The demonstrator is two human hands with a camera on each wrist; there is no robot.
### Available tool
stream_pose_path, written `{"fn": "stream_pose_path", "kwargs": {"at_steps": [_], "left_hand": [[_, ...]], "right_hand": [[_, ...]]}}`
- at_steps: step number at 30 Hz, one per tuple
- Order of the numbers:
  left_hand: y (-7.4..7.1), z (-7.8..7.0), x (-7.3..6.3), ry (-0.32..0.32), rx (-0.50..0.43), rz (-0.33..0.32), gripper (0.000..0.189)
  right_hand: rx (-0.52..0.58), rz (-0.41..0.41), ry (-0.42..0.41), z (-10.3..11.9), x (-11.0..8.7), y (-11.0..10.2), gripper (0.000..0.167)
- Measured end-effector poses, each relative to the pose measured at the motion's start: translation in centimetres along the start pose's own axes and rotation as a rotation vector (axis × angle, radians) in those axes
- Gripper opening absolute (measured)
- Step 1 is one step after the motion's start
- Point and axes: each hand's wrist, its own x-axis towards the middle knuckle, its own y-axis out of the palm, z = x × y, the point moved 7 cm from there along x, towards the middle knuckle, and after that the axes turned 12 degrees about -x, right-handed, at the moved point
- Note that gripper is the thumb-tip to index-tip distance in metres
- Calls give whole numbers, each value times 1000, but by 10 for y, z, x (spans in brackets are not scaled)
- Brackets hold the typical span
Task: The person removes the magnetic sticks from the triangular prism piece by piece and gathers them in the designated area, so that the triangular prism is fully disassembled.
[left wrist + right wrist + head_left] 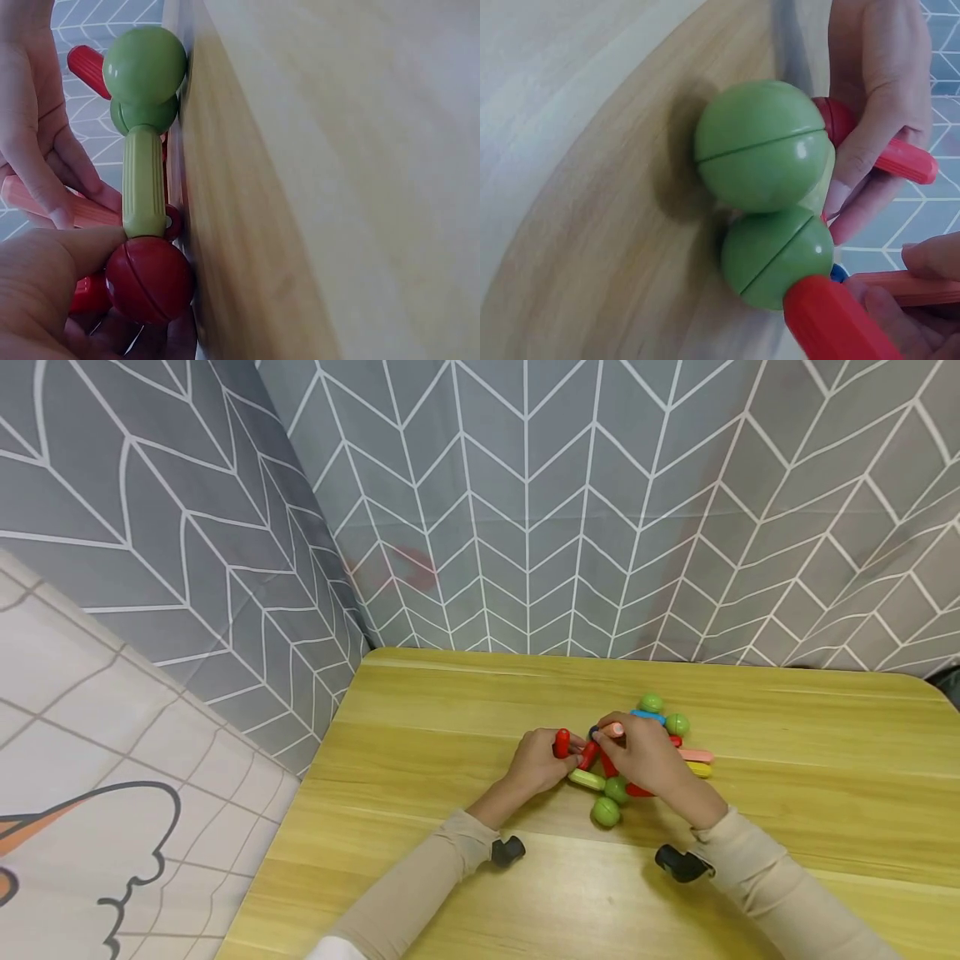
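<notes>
A joined toy build of ridged rods and balls lies on the table between both hands. My left hand (536, 762) grips its left corner, fingers and thumb around a dark red ball (150, 280). A red rod (562, 742) sticks up there, and a light green rod (143, 180) runs from the ball to two green balls (761, 146). Between the thumb and fingers of my right hand (652, 756) is a salmon rod (911, 288). Its end meets a dark blue ball (839, 273), mostly hidden; whether they are joined I cannot tell.
Right of and behind my right hand lie a blue rod (648, 717), more green balls (677, 724), a pink rod (696, 756) and a yellow rod (700, 769). The wooden table (450, 693) meets a patterned curtain (525, 527) at its back edge.
</notes>
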Motion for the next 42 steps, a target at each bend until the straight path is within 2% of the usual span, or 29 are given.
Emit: {"fn": "stream_pose_path", "kwargs": {"at_steps": [7, 13, 17, 21, 28, 34, 42], "left_hand": [[0, -1, 0, -14, 2, 7, 18], [0, -3, 0, -10, 27, 18, 19], [1, -4, -1, -18, 12, 20, 18], [0, -5, -1, -20, -2, 18, 18], [0, -2, 0, -37, -6, 18, 19], [1, 1, -2, -54, 15, 20, 18], [2, 2, -1, -64, 19, 9, 19]], "right_hand": [[47, -16, 9, -4, -1, -2, 10], [128, 24, 29, -5, 0, 0, 15], [103, 27, 28, -3, 0, -3, 18], [117, 35, 62, -8, -3, -13, 17], [277, 52, 195, -27, -16, -31, 25], [305, 12, 243, -51, -32, -43, 32], [361, 76, 312, -78, -55, -41, 47]]}}
